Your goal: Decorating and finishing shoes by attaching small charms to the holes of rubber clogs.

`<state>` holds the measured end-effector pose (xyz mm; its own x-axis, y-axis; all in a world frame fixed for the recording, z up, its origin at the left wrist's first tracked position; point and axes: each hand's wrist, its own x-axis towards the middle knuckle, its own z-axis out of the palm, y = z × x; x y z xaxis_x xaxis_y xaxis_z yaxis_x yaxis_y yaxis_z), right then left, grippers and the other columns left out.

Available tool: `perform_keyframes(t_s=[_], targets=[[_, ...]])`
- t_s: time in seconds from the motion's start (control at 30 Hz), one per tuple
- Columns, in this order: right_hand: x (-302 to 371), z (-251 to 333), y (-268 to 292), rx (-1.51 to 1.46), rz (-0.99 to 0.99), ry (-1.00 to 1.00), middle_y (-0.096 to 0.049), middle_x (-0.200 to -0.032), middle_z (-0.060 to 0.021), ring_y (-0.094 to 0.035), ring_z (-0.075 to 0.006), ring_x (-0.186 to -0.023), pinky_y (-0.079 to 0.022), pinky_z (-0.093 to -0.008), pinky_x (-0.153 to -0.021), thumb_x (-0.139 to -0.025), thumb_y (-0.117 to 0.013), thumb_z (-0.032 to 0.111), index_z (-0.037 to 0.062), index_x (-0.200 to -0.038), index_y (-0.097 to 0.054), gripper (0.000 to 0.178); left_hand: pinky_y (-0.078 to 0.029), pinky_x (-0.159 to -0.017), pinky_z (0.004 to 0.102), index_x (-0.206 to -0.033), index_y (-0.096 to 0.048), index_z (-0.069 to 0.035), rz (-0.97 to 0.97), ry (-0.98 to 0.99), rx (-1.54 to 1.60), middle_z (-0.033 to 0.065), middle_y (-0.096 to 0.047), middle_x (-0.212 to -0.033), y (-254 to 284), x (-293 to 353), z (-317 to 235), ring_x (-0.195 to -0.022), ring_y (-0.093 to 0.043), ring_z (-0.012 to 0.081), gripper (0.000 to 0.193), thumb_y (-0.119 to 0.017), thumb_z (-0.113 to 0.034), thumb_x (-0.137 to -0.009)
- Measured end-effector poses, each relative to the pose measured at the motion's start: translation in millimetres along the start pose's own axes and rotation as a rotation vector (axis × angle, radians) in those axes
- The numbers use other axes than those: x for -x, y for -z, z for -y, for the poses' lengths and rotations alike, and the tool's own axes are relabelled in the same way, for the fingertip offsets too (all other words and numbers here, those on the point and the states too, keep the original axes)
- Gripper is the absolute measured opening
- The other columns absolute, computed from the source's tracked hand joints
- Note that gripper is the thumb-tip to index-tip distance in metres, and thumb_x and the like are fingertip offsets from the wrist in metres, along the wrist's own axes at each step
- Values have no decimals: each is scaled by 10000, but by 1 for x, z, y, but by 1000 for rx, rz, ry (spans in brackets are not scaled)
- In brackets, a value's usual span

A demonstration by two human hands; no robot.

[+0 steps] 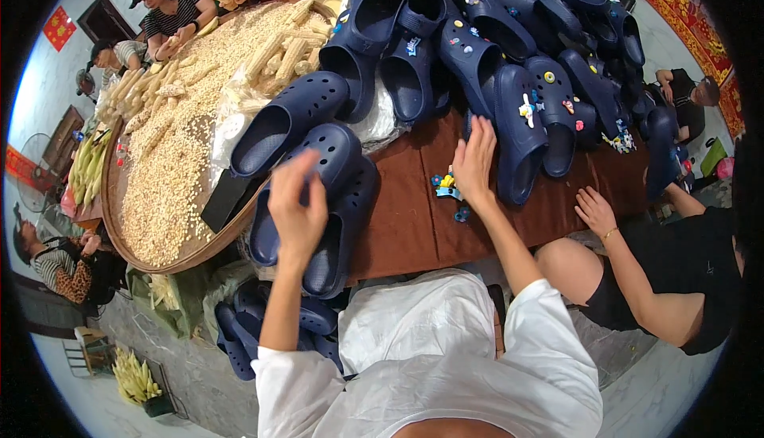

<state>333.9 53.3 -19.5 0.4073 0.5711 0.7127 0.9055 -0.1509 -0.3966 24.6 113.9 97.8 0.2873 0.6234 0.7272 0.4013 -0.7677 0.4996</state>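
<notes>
My left hand [296,214], its fingers blurred but apart, hovers over a few plain navy clogs [325,151] with holes in their tops, stacked at the table's left. I see nothing in its grasp. With fingers stretched out, my right hand [476,161] lies on the brown cloth [402,211], fingertips near the lower edge of the clog pile. Beside its wrist are colourful shoe charms [447,186] and a small blue flower charm [461,214]. Many navy clogs [522,140] are heaped ahead and to the right, several with cartoon charms in their tops.
A wide round tray [127,249] of corn kernels and cobs [280,56] stands left, with people around its far side. A black strip [231,199] lies on its near edge. More clogs [239,327] sit below the table. At right, a co-worker's hand [595,211] rests on the cloth.
</notes>
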Motion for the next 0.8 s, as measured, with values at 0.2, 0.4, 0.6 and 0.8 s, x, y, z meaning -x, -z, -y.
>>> perform_keyframes(t_s=[0.2, 0.4, 0.6, 0.8], targets=[[-42, -2, -17, 245, 137, -72, -346, -1445, -317, -356, -485, -1330, -364, -548, -1070, -870, -556, -3, -64, -1414, -365, 579, -512, -907, 388, -1035, -713, -33, 246, 43, 215, 165, -697, -1072, -23, 91, -40, -1018, -657, 337, 328, -586, 106, -766], [-48, -10, -23, 225, 82, -80, -411, -1356, -306, -442, -463, -1189, -423, -526, -975, -820, -582, -39, 8, -1333, -465, 528, -526, -881, 347, -1056, -715, -25, 342, 205, 340, 159, -705, -1061, -50, 133, -41, -1007, -674, 273, 291, -604, 81, -810], [-50, -13, -19, 95, 31, -70, -539, -1134, -170, -517, -375, -1069, -436, -475, -907, -812, -587, -41, 68, -1163, -571, 368, -534, -874, 283, -1165, -671, -7, 467, 592, 590, 98, -702, -1138, -88, 110, -29, -1029, -660, 149, 246, -570, -5, -941], [-44, 3, -19, -395, 135, -195, -575, -1066, -153, -555, -354, -1028, -442, -440, -910, -838, -592, -29, 63, -1110, -601, 288, -543, -895, 328, -1393, -496, -45, 571, 1002, 1004, 127, -613, -1286, -164, 75, -2, -1067, -634, 179, 432, -592, -158, -987]])
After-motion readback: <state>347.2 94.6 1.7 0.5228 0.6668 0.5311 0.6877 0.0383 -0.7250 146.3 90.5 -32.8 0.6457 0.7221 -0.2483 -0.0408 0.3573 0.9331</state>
